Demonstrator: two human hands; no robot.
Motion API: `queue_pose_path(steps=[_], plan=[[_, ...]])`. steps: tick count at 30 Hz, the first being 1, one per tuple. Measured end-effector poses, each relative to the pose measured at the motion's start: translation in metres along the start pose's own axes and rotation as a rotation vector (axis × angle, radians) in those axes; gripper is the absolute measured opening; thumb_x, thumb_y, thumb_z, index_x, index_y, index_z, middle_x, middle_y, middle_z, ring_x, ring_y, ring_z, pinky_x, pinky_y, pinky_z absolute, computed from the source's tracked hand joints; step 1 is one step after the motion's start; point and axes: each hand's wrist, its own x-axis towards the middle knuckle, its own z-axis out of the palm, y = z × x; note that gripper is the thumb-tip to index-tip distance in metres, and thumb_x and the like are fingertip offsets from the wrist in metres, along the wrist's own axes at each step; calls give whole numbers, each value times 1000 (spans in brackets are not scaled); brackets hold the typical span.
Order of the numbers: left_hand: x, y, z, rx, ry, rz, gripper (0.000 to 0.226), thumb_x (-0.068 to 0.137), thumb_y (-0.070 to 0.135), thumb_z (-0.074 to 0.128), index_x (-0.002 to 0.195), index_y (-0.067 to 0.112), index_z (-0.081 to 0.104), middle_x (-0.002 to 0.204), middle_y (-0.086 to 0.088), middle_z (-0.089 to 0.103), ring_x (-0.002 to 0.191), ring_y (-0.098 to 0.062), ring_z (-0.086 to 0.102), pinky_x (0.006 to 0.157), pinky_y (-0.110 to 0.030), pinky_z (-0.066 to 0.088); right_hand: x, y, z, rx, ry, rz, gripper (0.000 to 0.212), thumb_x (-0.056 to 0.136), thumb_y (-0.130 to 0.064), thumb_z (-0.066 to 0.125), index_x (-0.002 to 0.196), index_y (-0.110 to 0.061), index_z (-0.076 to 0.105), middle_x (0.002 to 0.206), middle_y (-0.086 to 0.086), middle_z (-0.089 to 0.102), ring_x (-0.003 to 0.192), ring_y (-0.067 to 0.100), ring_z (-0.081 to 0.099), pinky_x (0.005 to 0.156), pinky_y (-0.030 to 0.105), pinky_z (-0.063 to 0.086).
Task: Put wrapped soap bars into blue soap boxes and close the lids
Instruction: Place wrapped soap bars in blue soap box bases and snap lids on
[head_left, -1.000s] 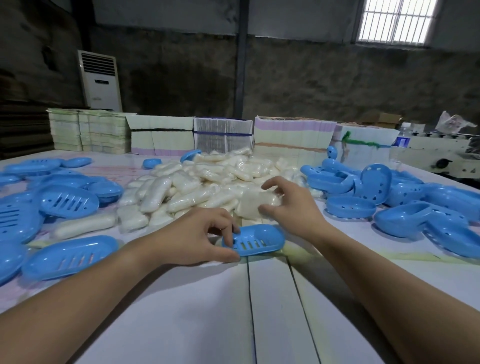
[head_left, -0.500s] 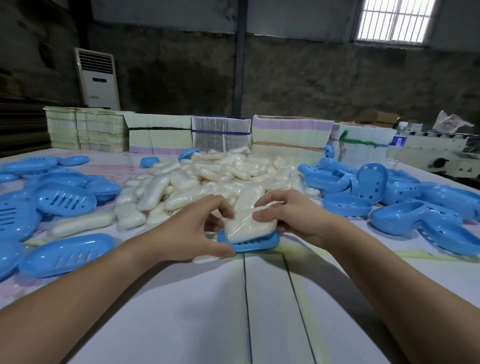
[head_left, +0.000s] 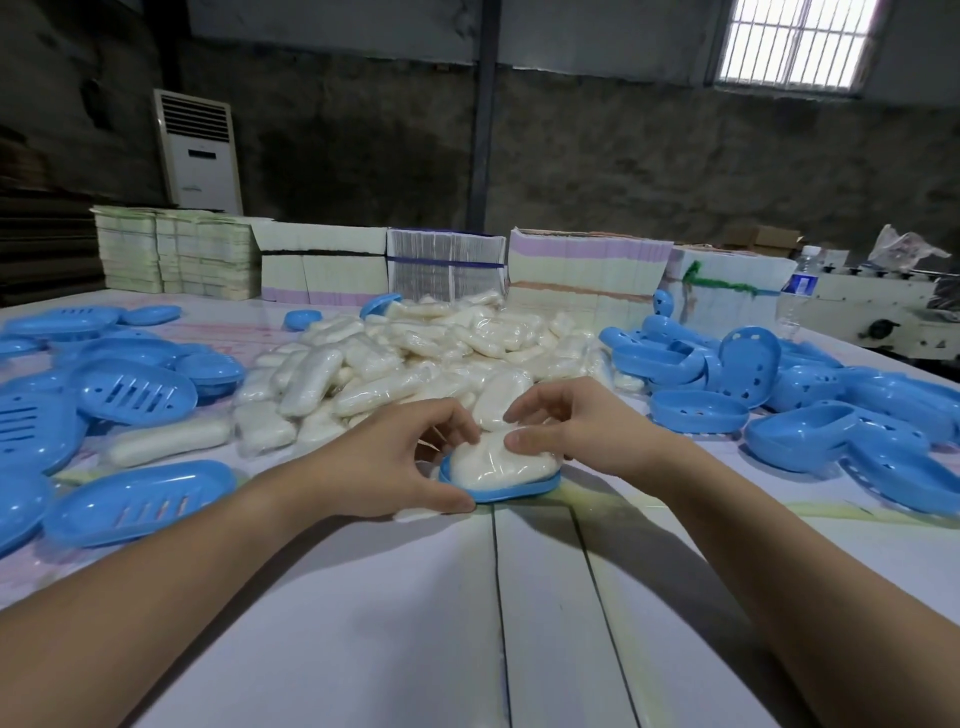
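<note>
Wrapped soap bar (head_left: 500, 462) seated in a blue soap box base (head_left: 511, 491) on the white table (head_left: 395, 613), dead centre between both hands, lid not on. Left hand (head_left: 382, 460) curled round the near-left end of the base, thumb tip pressed against its front rim, fingertips bent over the left end of the bar. Right hand (head_left: 576, 428) arched over the far-right end of the bar, thumb tip pinching down on the wrapper, fingers curved above it; whether those fingers actually touch the plastic, cannot tell. Hands close together, meeting over the bar with only a narrow gap between the fingertips.

Just behind the hands, a loose heap of wrapped soap bars (head_left: 415, 358). To the left, slotted blue lids and bases (head_left: 137, 397) scattered flat, one large piece (head_left: 140, 501) lying near the left forearm. To the right, a jumble of blue box halves (head_left: 748, 374), some tipped on edge. Along the far table edge, bundled stacks of flat cartons (head_left: 587, 265). Against the back wall, a standing white air conditioner (head_left: 200, 150).
</note>
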Motion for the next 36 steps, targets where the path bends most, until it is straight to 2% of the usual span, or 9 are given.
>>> queue_pose_path(steps=[3, 5, 11, 15, 17, 24, 28, 31, 36], plan=[[1, -1, 0, 13, -26, -5, 45, 68, 20, 90, 101, 37, 64, 99, 13, 67, 96, -11, 63, 89, -38, 56, 0, -1, -8, -72, 19, -46, 20, 77, -23, 82, 95, -23, 74, 95, -1, 71, 75, -1, 60, 72, 15, 50], [2, -2, 0, 28, -35, -12, 44, 70, 23, 90, 102, 38, 63, 102, 11, 67, 97, -11, 63, 91, -36, 55, -1, 1, -20, -120, -30, -10, 22, 77, -30, 82, 98, -29, 74, 102, -7, 70, 81, 0, 62, 76, 19, 48], [1, -2, 0, 47, -42, -4, 42, 73, 23, 87, 105, 37, 63, 104, 11, 66, 98, -9, 63, 90, -32, 54, -5, 9, -37, -250, -174, 85, 29, 73, -32, 85, 99, -32, 73, 92, -11, 73, 81, 3, 66, 85, 25, 51], [2, -2, 0, 64, -40, 0, 43, 73, 23, 87, 107, 35, 63, 105, 10, 66, 99, -11, 63, 92, -37, 54, -3, 9, -29, -296, -139, 26, 22, 74, -28, 85, 94, -28, 75, 81, -19, 71, 72, -4, 62, 66, 8, 46], [2, -3, 0, 60, -36, -3, 44, 73, 22, 87, 108, 35, 63, 104, 9, 67, 99, -11, 64, 93, -39, 53, -4, 10, -28, -319, -140, 3, 21, 76, -28, 84, 95, -28, 76, 77, -21, 69, 71, -6, 60, 62, 4, 42], [2, -6, 0, 54, -47, -7, 41, 76, 22, 83, 108, 37, 62, 106, 14, 68, 105, -5, 63, 94, -37, 54, -8, 9, -35, -247, -169, 34, 16, 80, -19, 79, 95, -26, 79, 68, -20, 67, 66, -7, 58, 62, 5, 42], [2, -8, -1, 76, -52, 10, 42, 78, 21, 82, 110, 38, 61, 107, 17, 68, 107, -4, 63, 97, -33, 52, -7, 10, -30, -254, -140, 31, 21, 78, -19, 82, 96, -27, 78, 80, -12, 71, 70, -3, 60, 63, 4, 42], [3, -10, -1, 77, -50, 22, 43, 79, 18, 81, 110, 39, 60, 105, 22, 67, 108, -3, 63, 98, -31, 51, -6, 8, -27, -252, -123, 18, 23, 76, -19, 83, 96, -28, 77, 78, -17, 71, 69, -6, 61, 62, 4, 42], [4, -13, 0, 64, -48, 28, 44, 80, 17, 81, 112, 39, 61, 107, 23, 67, 110, -3, 63, 100, -32, 51, -5, 7, -25, -213, -94, 31, 27, 74, -15, 85, 97, -25, 76, 85, -7, 74, 73, -1, 65, 68, 8, 47]])
